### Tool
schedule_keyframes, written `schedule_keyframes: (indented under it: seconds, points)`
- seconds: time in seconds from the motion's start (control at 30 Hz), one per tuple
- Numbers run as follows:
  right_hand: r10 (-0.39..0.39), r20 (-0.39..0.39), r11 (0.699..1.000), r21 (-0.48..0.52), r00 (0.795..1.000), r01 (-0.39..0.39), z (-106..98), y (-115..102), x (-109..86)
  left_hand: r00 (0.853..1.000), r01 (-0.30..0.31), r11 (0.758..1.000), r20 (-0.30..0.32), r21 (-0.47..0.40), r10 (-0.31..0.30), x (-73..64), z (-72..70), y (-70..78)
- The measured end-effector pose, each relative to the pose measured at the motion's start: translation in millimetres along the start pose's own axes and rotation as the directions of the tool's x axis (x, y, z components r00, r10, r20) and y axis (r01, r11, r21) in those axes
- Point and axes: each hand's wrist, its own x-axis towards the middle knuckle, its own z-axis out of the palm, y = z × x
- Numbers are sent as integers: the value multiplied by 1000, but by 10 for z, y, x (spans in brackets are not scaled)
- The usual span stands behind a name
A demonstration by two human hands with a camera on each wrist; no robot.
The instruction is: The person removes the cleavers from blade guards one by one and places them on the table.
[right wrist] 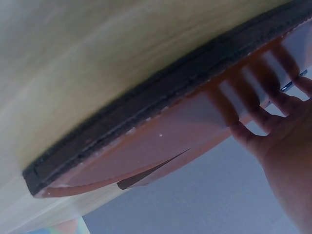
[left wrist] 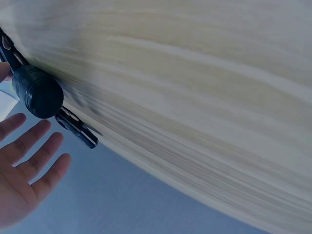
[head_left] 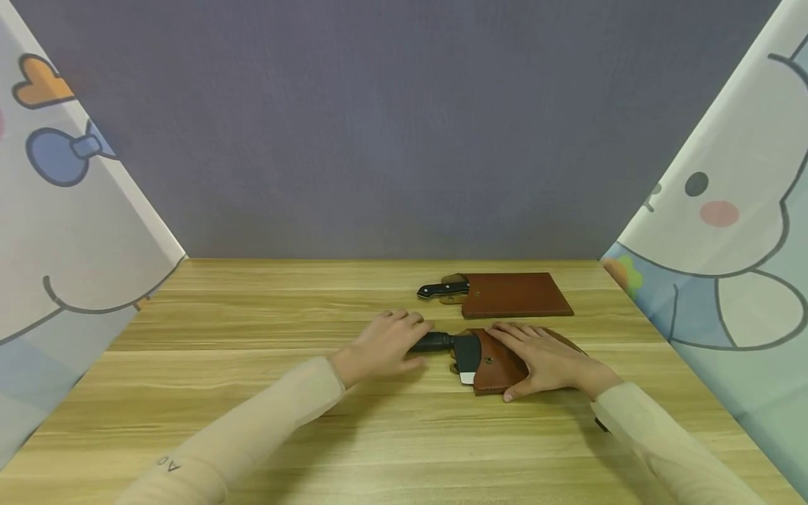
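Observation:
A wide-bladed knife with a black handle (head_left: 433, 342) lies partly in a brown leather sheath (head_left: 489, 379); a strip of its dark blade (head_left: 468, 354) with a pale edge shows at the sheath's mouth. My left hand (head_left: 386, 344) is at the handle's end. In the left wrist view its fingers stand extended and spread beside the round butt (left wrist: 45, 97), the thumb tip on the other side. My right hand (head_left: 548, 356) rests spread on top of the sheath. From the right wrist, straight fingertips touch the leather (right wrist: 161, 139) near its thick dark edge.
Behind lies a second, rectangular brown sheath (head_left: 517, 294), a knife with a riveted black handle (head_left: 443, 290) in it. A small dark piece (head_left: 602, 424) shows beside the right sleeve. A grey panel (head_left: 391, 140) stands at the wooden table's (head_left: 221, 315) back, cartoon-printed sheets at both sides.

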Motion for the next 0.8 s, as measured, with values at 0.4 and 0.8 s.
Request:
schedule_keyframes:
  seconds: [0.4,0.8]
  points:
    - [-18,-20,1000,-14,1000,17,-7,5,12,998,18,1000,67,-16,-17,190,86,65]
    - [-22,-20,1000,-16,1000,22,-18,-3,13,996,-9,1000,84,-17,10,245,169,80]
